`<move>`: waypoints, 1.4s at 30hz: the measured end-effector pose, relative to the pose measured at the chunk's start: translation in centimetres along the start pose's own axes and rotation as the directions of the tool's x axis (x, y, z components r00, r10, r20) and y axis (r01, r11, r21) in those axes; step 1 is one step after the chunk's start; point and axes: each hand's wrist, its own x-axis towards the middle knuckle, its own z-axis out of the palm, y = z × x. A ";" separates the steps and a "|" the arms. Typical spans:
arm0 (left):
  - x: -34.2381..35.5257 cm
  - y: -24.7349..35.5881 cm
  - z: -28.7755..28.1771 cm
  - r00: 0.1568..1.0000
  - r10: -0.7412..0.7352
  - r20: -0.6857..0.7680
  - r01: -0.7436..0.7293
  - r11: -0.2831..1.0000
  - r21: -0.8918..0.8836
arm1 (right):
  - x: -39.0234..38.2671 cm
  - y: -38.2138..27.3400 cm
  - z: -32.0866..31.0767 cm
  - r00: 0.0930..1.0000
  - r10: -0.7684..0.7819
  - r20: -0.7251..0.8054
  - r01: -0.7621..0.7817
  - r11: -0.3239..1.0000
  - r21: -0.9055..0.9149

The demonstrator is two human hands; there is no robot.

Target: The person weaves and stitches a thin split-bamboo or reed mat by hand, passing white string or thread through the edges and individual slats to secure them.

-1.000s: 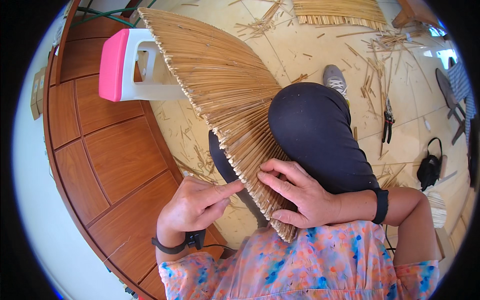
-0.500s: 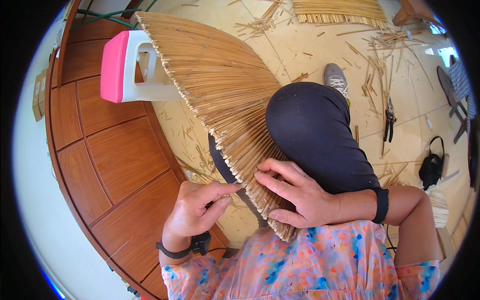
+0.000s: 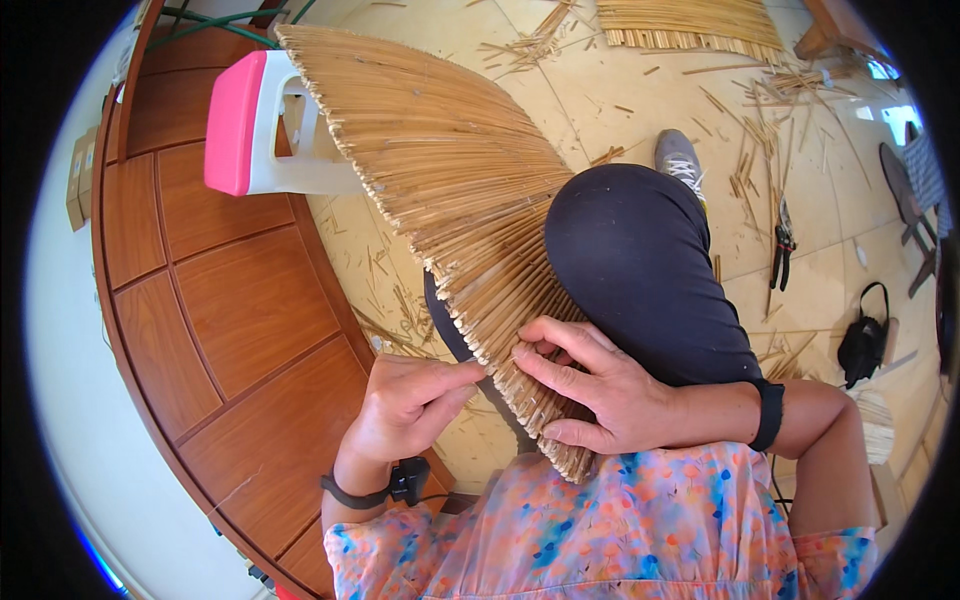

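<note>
A large fan-shaped mat of thin tan reeds [image 3: 440,140], its ends pale and cut, slants across my lap and against my dark-trousered knee [image 3: 630,250]. It narrows toward my body, where the reeds bunch closely. On this narrow part lies my right hand [image 3: 610,395], fingers bent with their tips pressed into the reeds and the thumb near the lower end. My left hand [image 3: 410,400] is at the mat's left edge, thumb and forefinger pinched together, the forefinger tip touching the reed ends. Anything between those fingers is too small to make out.
A pink-and-white plastic stool [image 3: 232,125] stands behind the mat, beside a brown wooden cabinet [image 3: 255,310]. Loose reed pieces [image 3: 745,180] litter the tiled floor. Pruning shears [image 3: 782,245] and a black pouch [image 3: 865,340] lie at right. Another reed piece [image 3: 690,25] is at the far edge.
My left thumb has moved up toward the forefinger, narrowing the gap between them. The left hand stays at the mat's edge. My right hand keeps its place on the reeds; the view has shifted slightly.
</note>
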 end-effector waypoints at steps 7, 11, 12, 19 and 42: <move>0.0 0.0 0.2 0.999 -0.013 -0.045 0.013 1.000 0.002 | 0.0 0.0 0.0 1.000 0.018 0.023 -0.017 1.000 -0.013; 0.0 0.2 0.0 0.996 -0.082 -0.027 0.082 0.996 -0.020 | 0.1 0.0 -0.1 0.999 0.026 0.022 -0.026 1.000 -0.007; 0.0 0.2 -0.1 0.997 -0.078 -0.003 0.078 0.997 -0.016 | 0.1 0.0 -0.1 0.999 0.025 0.021 -0.025 1.000 -0.006; 0.3 -0.8 -0.6 0.998 -0.004 0.056 0.007 0.998 -0.059 | 0.2 0.0 -0.2 1.000 0.013 0.021 -0.013 1.000 -0.008; 1.0 -0.1 -0.5 0.997 -0.072 0.038 0.072 0.997 -0.012 | -0.1 0.5 0.0 0.999 0.015 0.033 -0.016 0.999 0.033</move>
